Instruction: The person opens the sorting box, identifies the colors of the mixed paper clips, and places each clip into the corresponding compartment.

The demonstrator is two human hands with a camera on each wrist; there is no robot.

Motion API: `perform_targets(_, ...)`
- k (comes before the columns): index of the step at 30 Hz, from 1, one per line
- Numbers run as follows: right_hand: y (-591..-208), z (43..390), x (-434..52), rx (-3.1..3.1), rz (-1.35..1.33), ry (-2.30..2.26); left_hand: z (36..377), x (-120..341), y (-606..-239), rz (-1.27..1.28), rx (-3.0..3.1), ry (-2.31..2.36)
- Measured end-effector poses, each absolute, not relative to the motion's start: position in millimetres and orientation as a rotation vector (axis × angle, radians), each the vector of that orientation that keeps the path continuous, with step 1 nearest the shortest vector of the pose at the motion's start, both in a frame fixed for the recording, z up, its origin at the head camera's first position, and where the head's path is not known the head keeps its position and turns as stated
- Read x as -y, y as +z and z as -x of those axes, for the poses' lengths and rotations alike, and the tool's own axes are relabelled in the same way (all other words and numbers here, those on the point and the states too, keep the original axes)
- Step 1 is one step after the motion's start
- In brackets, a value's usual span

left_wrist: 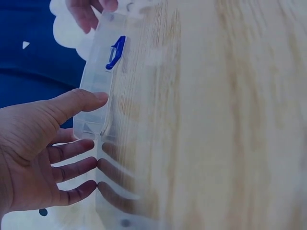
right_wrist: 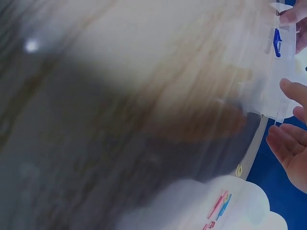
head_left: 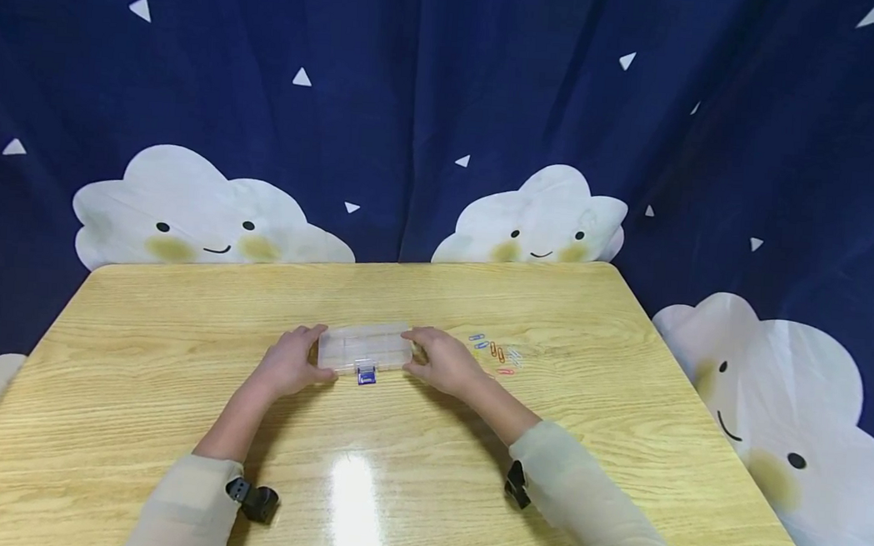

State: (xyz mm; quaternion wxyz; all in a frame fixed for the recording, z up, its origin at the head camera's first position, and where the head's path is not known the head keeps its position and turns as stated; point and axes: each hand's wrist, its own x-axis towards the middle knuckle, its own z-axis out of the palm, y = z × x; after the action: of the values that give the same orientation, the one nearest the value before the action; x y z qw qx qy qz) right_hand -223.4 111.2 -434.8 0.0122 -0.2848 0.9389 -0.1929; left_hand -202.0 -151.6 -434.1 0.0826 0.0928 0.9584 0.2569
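Sat mid-tabletop (head_left: 178, 324), that clear box (head_left: 365, 348), blue latch (head_left: 366, 375) facing the person. Bracketed at both ends: left hand (head_left: 292, 363) with a relaxed, open grip, thumb (left_wrist: 79, 101) pressed on the end wall; right hand (head_left: 442, 361) loosely spread at the other end, clasping nothing. Looked slippery: uneven push, and likely skidded sideways into the paper clips (head_left: 496, 352) lying just beside the right hand. Plenty of bare wood all round, edges well apart.
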Motion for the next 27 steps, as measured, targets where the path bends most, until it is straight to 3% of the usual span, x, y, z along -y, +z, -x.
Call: perform_targets(27, -436.9, 222.8, -111.0, -2.981, 1.03, -0.455, 200.5, 153.6, -436.7, -0.318, -2.884, 0.766)
